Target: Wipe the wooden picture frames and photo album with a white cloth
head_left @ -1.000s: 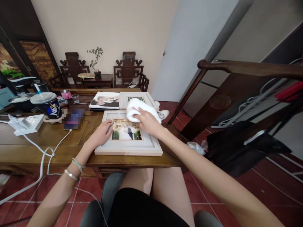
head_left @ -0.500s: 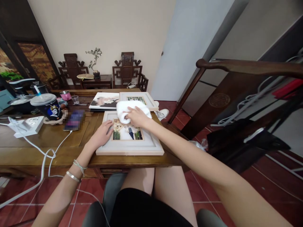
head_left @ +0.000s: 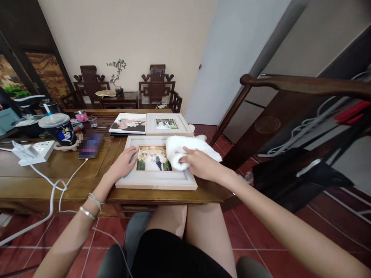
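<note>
A pale picture frame (head_left: pixel 156 186) lies flat near the table's front edge, with a wedding photo (head_left: pixel 153 159) at its centre. My left hand (head_left: pixel 125 164) rests on the frame's left side, its fingers laid along the border. On the right side, my right hand (head_left: pixel 198 162) grips a folded white towel (head_left: pixel 188 148), pressed over the frame's right border and hanging past it. The towel hides the frame's upper right corner. Behind it lie a second picture frame (head_left: pixel 166 123) and a white-edged photo album (head_left: pixel 127 123) with a photo on its cover.
On the left of the wooden table (head_left: pixel 95 185) are a lidded drink cup (head_left: pixel 59 129), a phone (head_left: pixel 90 146), a power strip (head_left: pixel 37 150) with looping white cables, and a pink cup (head_left: pixel 81 116). A wooden chair (head_left: pixel 261 116) stands close on the right.
My right hand has swept the towel rightward and nearer to me, from the frame's top edge to its right border. My left hand stays on the left side; the frame has shifted slightly left.
</note>
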The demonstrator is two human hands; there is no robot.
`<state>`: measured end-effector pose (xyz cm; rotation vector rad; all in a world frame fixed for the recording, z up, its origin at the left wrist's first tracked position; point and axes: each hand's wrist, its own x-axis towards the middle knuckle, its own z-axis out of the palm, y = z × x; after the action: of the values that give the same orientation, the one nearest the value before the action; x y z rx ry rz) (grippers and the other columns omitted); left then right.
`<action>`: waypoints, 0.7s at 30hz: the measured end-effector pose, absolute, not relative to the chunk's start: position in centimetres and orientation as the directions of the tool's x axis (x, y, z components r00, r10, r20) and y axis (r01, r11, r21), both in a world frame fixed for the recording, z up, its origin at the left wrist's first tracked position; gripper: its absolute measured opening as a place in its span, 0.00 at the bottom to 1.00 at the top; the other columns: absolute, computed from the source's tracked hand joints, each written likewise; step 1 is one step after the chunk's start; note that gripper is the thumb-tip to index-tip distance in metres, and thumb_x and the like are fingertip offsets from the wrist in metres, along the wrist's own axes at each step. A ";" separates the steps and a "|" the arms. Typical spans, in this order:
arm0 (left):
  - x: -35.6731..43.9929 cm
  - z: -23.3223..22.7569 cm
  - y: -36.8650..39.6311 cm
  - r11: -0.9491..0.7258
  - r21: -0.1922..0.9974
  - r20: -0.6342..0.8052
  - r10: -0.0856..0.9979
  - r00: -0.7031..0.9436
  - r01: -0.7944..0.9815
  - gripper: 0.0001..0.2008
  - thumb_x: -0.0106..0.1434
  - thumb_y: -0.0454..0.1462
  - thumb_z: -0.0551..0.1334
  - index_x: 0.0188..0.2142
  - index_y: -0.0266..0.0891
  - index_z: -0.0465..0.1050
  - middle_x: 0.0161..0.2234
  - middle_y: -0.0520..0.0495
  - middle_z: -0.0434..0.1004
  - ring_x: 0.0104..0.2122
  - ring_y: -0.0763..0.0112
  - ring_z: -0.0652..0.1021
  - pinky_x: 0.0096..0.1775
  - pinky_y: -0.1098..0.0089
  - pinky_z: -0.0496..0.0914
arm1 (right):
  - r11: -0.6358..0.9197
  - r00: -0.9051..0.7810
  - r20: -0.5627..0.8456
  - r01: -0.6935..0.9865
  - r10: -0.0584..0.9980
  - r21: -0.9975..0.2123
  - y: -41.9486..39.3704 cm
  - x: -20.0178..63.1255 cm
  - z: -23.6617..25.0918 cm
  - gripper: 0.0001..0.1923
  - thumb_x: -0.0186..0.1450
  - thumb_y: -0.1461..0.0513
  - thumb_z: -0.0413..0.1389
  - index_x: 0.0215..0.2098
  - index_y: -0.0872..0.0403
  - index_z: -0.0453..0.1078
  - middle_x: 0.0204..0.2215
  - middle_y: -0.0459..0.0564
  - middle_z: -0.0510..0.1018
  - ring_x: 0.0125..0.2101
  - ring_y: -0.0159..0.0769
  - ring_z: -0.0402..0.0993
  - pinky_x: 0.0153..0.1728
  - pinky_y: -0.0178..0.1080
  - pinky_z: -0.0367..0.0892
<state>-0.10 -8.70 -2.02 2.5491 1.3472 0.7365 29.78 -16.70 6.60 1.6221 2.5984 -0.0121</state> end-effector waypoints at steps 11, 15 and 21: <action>-0.1 -2.6 -8.4 -0.595 0.317 0.327 0.800 0.503 0.739 0.26 0.70 0.43 0.49 0.61 0.30 0.65 0.65 0.32 0.62 0.66 0.54 0.62 0.66 0.50 0.56 | 0.497 -0.510 -0.145 0.860 0.848 -0.118 -23.2 27.3 7.0 0.32 0.56 0.75 0.46 0.54 0.53 0.74 0.58 0.60 0.71 0.59 0.51 0.67 0.54 0.49 0.64; -0.2 -2.5 -8.4 -0.595 0.320 0.321 0.800 0.507 0.737 0.26 0.70 0.44 0.48 0.60 0.31 0.66 0.64 0.32 0.63 0.66 0.54 0.63 0.66 0.51 0.56 | 0.529 -0.529 0.000 0.848 0.849 -0.028 -17.4 27.0 4.7 0.30 0.57 0.76 0.47 0.55 0.58 0.73 0.61 0.62 0.68 0.65 0.52 0.57 0.62 0.54 0.54; -0.3 -2.3 -8.5 -0.596 0.325 0.309 0.801 0.513 0.735 0.26 0.71 0.45 0.48 0.61 0.31 0.65 0.65 0.32 0.62 0.66 0.54 0.62 0.66 0.52 0.56 | 0.433 -0.452 0.162 0.890 0.877 0.140 -9.2 26.4 3.3 0.35 0.58 0.78 0.47 0.61 0.56 0.66 0.71 0.57 0.52 0.68 0.57 0.48 0.59 0.60 0.57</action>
<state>-0.27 -8.48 -2.30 2.5973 1.3281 0.6520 26.41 -9.17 3.33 1.6758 2.7130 0.3294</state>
